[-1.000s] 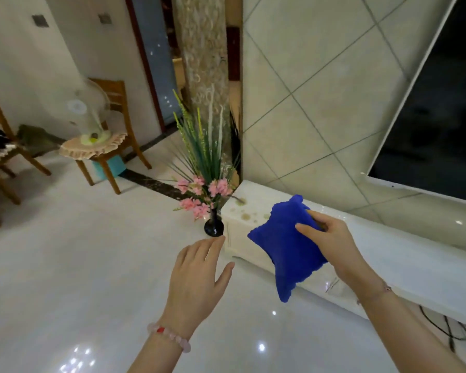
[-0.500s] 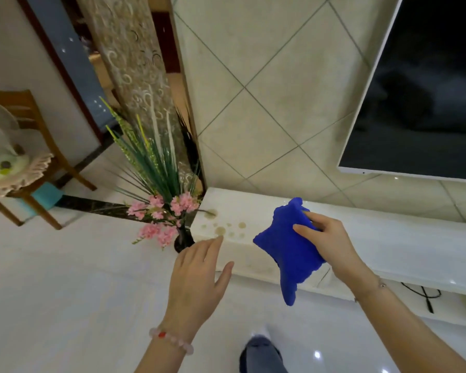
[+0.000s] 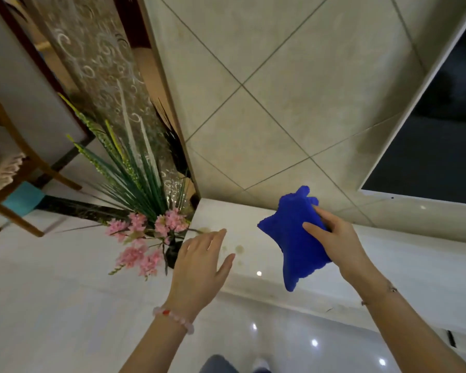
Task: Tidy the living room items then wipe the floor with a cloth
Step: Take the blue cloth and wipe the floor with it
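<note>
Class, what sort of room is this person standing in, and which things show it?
Probably a home living room: a television on the wall above a low white cabinet, and a vase of pink flowers standing on the glossy floor beside it.

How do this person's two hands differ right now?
The left hand is open, fingers fairly straight, and holds nothing; the right hand grips a crumpled blue cloth. The left wrist wears a pink bead bracelet; the right wrist wears a thin bracelet. Both hands reach forward toward the low white cabinet.
</note>
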A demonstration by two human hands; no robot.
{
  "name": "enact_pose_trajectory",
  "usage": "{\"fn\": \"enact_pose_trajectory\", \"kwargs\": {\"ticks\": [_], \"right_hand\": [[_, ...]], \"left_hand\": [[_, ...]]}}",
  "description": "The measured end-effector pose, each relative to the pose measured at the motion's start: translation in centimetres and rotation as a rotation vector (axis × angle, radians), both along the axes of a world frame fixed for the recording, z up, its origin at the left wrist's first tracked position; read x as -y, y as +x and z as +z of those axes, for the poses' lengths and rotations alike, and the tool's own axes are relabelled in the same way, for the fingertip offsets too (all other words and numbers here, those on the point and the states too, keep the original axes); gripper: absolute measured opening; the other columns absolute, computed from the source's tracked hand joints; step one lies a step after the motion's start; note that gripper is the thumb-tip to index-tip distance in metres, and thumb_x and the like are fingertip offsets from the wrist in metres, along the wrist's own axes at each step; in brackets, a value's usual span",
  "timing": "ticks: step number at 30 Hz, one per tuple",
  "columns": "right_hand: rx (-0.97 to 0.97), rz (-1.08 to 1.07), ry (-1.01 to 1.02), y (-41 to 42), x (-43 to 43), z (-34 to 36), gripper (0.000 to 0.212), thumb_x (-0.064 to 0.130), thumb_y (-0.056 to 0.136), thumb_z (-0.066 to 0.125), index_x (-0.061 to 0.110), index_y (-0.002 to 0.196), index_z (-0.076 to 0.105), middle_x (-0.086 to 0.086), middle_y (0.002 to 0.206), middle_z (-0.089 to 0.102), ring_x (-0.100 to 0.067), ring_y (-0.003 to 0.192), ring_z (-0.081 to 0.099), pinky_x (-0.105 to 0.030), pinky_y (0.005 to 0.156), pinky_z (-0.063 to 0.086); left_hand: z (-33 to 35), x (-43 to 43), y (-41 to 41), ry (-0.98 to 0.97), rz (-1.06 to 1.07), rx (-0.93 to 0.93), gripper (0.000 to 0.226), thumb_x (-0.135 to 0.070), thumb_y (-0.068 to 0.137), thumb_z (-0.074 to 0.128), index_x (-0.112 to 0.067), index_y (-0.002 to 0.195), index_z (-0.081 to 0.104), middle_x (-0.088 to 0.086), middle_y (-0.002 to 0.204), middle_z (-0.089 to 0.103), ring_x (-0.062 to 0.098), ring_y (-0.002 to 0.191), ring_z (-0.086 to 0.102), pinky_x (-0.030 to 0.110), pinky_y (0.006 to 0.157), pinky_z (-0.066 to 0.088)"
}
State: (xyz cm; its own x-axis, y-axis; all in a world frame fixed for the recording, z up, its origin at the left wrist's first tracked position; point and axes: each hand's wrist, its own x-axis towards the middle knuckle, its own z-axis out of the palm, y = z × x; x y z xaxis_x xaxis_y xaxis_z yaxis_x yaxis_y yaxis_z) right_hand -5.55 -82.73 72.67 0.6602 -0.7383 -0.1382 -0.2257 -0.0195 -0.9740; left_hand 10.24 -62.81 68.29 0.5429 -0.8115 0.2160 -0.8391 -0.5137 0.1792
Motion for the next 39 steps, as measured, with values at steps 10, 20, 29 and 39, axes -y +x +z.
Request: {"fn": "enact_pose_trajectory", "kwargs": {"ticks": [10, 20, 29, 39], "right_hand": [[-0.076, -0.075, 0.071, 5.7, 6.1, -2.8, 0.03, 0.01, 0.09, 0.057, 0.028, 0.114, 0.056, 0.004, 0.098, 0.066, -0.016, 0.082, 0.064, -0.02, 0.057, 0.053], [-0.041, -0.179, 0.395, 15.7, 7.8, -5.2, 0.041, 0.014, 0.087, 0.058, 0.032, 0.124, 0.054, 0.003, 0.106, 0.069, -0.02, 0.088, 0.068, -0.036, 0.068, 0.058], [0.011, -0.179, 0.573, 20.6, 8.0, -9.3, 0.045, 0.012, 0.087, 0.054, 0.034, 0.126, 0.053, 0.01, 0.111, 0.067, -0.015, 0.096, 0.067, -0.03, 0.07, 0.057], [-0.108, -0.166, 0.663, 19.0, 11.4, -17.7, 0.046, 0.011, 0.09, 0.053, 0.035, 0.129, 0.05, 0.008, 0.122, 0.062, -0.018, 0.108, 0.061, -0.035, 0.08, 0.055]], "left_hand": [[-3.7, 8.2, 8.7, 0.01, -0.116, -0.108, 0.053, -0.046, 0.086, 0.039, -0.011, 0.12, 0.061, 0.001, 0.104, 0.069, 0.019, 0.092, 0.065, 0.032, 0.075, 0.051], [-11.0, 15.0, 16.5, 0.034, 0.198, -1.455, 0.06, -0.049, 0.086, 0.058, -0.032, 0.138, 0.033, -0.01, 0.142, 0.036, 0.008, 0.12, 0.038, 0.025, 0.094, 0.034], [-16.2, 17.3, 19.1, -0.122, 0.46, -2.442, 0.047, -0.046, 0.088, 0.054, -0.016, 0.123, 0.059, 0.006, 0.12, 0.064, 0.025, 0.105, 0.063, 0.041, 0.082, 0.051], [-19.7, 18.3, 22.9, -0.195, 0.446, -2.052, 0.028, -0.02, 0.089, 0.058, -0.024, 0.117, 0.061, -0.005, 0.116, 0.066, 0.022, 0.111, 0.058, 0.039, 0.084, 0.05]]}}
